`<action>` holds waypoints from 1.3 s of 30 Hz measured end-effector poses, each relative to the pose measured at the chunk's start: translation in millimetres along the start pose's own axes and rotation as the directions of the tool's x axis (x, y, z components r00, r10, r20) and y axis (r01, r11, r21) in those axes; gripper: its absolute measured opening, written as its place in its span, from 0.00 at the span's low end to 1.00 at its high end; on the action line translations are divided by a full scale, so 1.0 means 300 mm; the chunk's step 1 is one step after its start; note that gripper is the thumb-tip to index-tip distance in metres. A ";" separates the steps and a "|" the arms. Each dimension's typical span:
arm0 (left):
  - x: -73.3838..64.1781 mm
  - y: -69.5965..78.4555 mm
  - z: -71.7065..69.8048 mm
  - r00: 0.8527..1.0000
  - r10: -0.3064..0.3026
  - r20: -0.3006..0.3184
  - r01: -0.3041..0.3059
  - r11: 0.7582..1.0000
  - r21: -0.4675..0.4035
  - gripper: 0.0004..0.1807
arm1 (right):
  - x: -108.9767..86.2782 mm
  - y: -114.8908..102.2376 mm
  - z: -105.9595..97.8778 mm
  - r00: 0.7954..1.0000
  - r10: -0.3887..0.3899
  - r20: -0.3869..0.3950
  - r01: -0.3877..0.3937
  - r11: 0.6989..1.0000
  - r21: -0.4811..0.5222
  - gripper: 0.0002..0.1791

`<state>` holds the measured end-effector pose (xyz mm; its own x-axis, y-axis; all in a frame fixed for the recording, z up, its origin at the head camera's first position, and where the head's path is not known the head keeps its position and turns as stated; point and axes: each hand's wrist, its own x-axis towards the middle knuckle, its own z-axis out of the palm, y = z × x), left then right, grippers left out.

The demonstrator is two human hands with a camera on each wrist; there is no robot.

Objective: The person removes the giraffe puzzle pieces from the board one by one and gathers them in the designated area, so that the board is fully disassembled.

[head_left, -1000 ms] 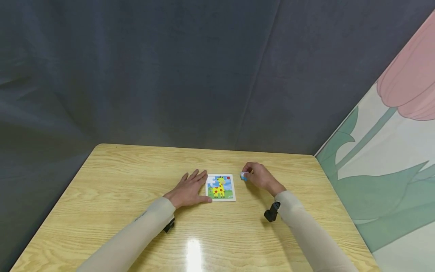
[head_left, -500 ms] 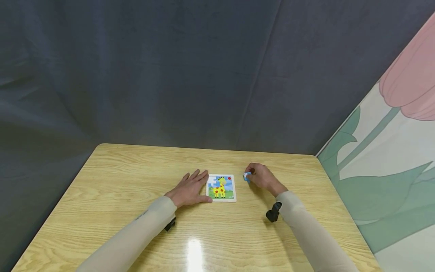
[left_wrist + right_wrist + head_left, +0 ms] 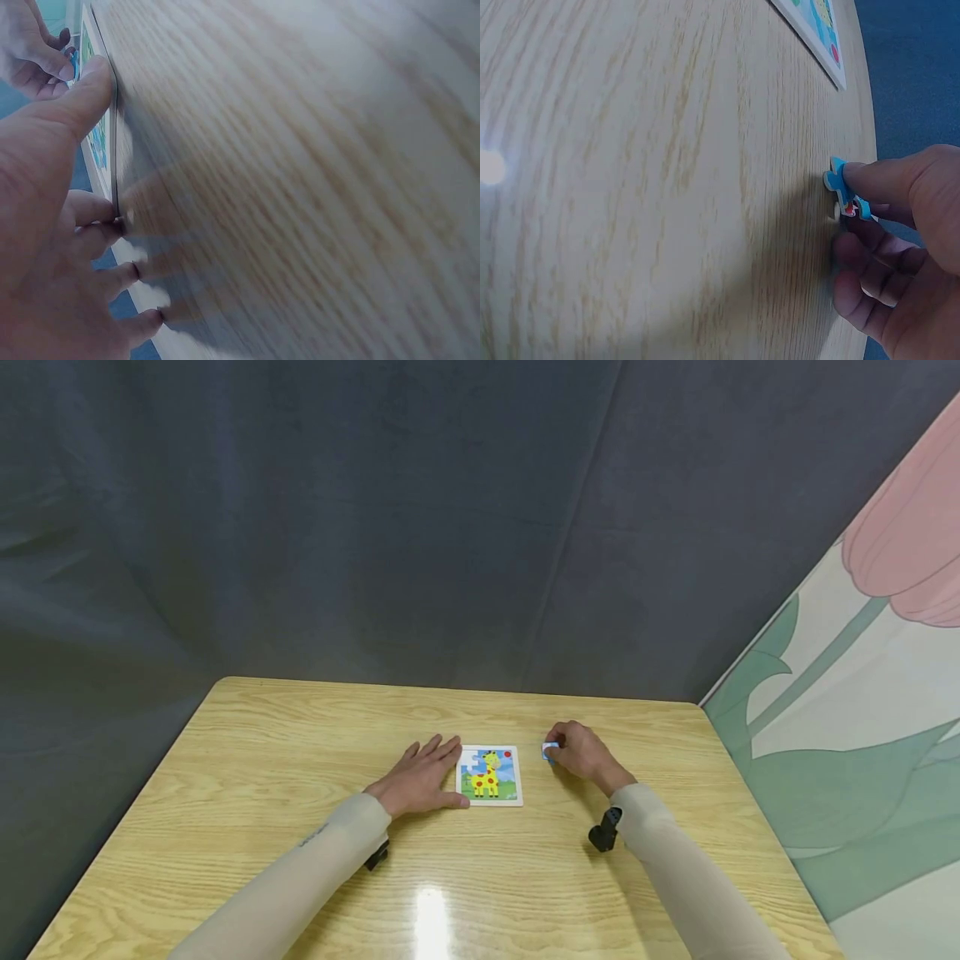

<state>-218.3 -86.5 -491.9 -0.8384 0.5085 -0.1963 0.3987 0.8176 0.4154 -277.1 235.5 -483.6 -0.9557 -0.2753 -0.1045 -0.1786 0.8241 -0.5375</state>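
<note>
The square giraffe puzzle (image 3: pixel 490 777) lay flat on the desk (image 3: pixel 510 877), its upper-left part bare white. A blue-and-white piece (image 3: pixel 839 182), marked red, was pinched near its right side.

The jigsaw piece (image 3: pixel 838 187) I pinch toward the table's far edge is blue with pale edges and a touch of red. My puzzle (image 3: pixel 511 785) has a white frame, blue and green scenery, a red-spotted yellow giraffe (image 3: pixel 486 782), and a red dot (image 3: pixel 507 754) in its far right corner. The table (image 3: pixel 300 735) is yellowish, streaked with wood grain; my sleeves (image 3: pixel 300 877) are beige.
</note>
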 end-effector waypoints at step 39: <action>0.006 -0.002 0.005 1.000 -0.023 -0.006 0.023 1.000 -0.004 0.54 | 0.008 -0.135 0.070 0.992 -0.122 0.034 0.123 0.991 -0.048 0.11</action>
<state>-219.4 -85.7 -493.9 -0.8496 0.4879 -0.2002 0.3779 0.8280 0.4144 -267.2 191.1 -479.7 -0.9182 -0.3904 -0.0667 -0.3063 0.8068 -0.5052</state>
